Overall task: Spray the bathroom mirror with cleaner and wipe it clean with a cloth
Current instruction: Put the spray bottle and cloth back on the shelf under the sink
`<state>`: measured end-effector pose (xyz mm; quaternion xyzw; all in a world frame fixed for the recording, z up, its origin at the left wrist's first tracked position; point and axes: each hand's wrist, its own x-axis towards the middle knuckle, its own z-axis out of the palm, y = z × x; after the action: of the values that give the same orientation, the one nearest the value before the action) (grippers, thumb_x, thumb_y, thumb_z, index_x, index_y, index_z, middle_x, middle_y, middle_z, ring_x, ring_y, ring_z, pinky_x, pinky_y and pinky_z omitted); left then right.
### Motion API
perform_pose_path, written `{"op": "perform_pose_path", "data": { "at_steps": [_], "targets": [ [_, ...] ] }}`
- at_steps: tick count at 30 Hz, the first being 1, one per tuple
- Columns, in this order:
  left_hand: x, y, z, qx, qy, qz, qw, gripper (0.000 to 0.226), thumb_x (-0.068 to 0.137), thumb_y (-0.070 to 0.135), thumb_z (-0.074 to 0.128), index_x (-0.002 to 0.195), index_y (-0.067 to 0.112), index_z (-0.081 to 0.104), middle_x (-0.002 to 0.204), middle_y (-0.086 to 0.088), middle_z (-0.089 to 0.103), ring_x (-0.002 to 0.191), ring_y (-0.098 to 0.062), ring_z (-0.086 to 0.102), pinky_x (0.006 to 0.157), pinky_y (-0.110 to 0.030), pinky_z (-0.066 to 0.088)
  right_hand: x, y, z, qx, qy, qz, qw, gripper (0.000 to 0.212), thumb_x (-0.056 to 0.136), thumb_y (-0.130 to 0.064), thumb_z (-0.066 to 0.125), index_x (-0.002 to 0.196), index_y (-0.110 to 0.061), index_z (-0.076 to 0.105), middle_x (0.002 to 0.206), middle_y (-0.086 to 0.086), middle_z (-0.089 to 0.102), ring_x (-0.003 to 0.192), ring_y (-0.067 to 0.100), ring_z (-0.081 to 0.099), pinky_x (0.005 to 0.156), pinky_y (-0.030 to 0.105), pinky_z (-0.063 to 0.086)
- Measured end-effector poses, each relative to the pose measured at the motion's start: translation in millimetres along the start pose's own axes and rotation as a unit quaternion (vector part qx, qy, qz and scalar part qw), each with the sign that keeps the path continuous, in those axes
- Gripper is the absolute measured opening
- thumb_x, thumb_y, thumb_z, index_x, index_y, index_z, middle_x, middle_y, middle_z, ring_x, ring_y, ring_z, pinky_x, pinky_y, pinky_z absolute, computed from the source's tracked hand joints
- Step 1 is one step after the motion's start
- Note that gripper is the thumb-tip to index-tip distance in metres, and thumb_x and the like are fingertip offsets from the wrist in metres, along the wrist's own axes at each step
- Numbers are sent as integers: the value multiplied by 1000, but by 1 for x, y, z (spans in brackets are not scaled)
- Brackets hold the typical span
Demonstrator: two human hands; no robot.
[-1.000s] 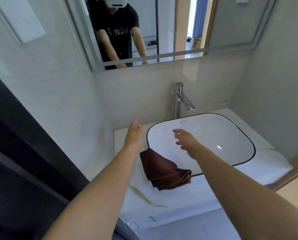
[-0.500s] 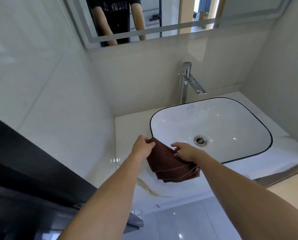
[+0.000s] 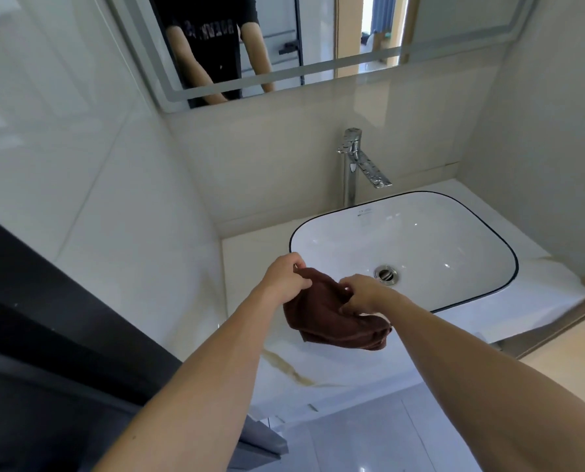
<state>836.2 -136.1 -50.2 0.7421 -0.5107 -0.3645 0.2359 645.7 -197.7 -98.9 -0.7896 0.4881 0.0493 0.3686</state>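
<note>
Got the brown cloth (image 3: 332, 315) pinched in my left hand (image 3: 286, 279) and right hand (image 3: 362, 294) at the sink's (image 3: 488, 226) near-left rim; I'd bunch it into a pad before reaching up to the mirror (image 3: 318, 39).

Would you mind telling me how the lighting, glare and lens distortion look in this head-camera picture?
In the head view, lighting is bright and even; small glints sit in the white sink and on the chrome tap. The wide lens bends the wall edges and the mirror frame. The brown cloth, gripped by the left hand and right hand, is fairly sharp; the counter's right edge looks smeared.
</note>
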Motion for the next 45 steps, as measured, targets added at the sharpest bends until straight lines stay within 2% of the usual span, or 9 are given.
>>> {"op": "perform_pose_path", "data": {
  "at_steps": [6,10,14,20,26,29,34,38,45],
  "targets": [
    [-3,43,-21,34,5,78,996,24,84,8,72,99,16,57,99,-5,60,80,-16,55,60,-25,40,-35,-4,-71,-48,97,-50,993,17,82,-19,71,85,-20,54,87,1,56,85,22,51,71,29,35],
    [-4,90,-32,100,30,176,979,27,83,8,73,108,17,70,98,1,63,95,-18,60,76,-23,41,-71,-11,-109,-76,203,-67,974,18,81,-19,69,83,-24,52,82,-1,56,82,23,49,69,32,36],
    [-12,142,-34,172,69,269,945,21,77,10,75,96,19,72,88,4,58,89,-22,59,79,-31,47,-110,-11,-134,-69,342,-33,936,12,79,-17,66,84,-22,57,81,-1,61,82,26,55,71,40,49],
    [-31,209,-28,71,65,368,925,15,74,21,83,84,16,73,78,1,70,78,-19,65,73,-34,53,-177,-4,-170,-25,519,0,854,13,78,-9,60,84,-20,61,78,-3,61,76,24,56,62,35,48],
    [-55,255,-14,96,-36,447,889,15,77,26,83,82,20,71,74,6,67,67,2,58,62,-16,41,-261,7,-192,-111,499,24,859,12,80,-13,61,87,-22,60,81,-7,58,81,24,55,67,35,47],
    [-69,274,-1,174,-56,490,853,19,78,6,75,90,17,66,82,3,65,77,-12,60,63,-18,42,-292,6,-199,-166,478,41,862,13,81,-15,61,85,-26,57,85,-7,61,83,22,57,70,38,50],
    [-84,296,42,276,33,545,791,27,83,2,50,96,23,59,98,2,50,86,-24,56,65,-35,43,-312,8,-187,-310,511,65,799,9,87,-15,56,88,-24,56,81,-7,58,78,20,57,71,32,41],
    [-81,301,64,228,124,558,788,22,78,7,51,91,21,59,87,2,58,90,-24,54,63,-31,32,-324,30,-194,-98,474,89,871,12,86,-16,62,83,-25,55,74,-5,61,74,19,60,69,35,52],
    [-70,315,90,191,29,560,806,34,77,0,47,96,24,62,90,4,64,86,-23,58,69,-40,51,-328,64,-191,-66,531,107,838,17,83,-8,60,84,-25,60,73,-7,63,75,17,60,68,38,54]
  ]
}}
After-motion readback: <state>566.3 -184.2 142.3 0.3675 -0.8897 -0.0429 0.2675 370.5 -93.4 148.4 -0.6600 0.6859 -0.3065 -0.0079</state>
